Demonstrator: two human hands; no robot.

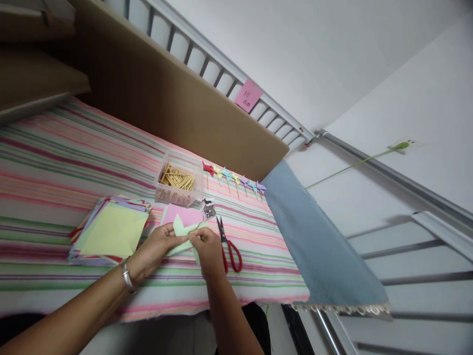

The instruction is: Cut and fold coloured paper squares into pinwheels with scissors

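A pale green paper pinwheel (pixel 180 228), its cut corners partly folded in, is held up between both my hands. My left hand (pixel 160 245), with a silver bangle at the wrist, pinches its left side between thumb and fingers. At the paper's middle and right, the fingers of my right hand (pixel 207 249) are pressed together on it. Under and behind the paper lies a pink sheet (pixel 183 215). Red-handled scissors (pixel 229 249) rest beside my right hand, blades pointing away. A small clear bag of dark bits (pixel 209 208) sits just beyond.
A clear plastic box (pixel 178 180) holds many small golden sticks. Several finished pinwheels (pixel 227 175) on sticks lie in a row at the back. Left is a stack of coloured paper (pixel 113 229). A brown board (pixel 177 93) stands behind the striped cloth (pixel 74 162).
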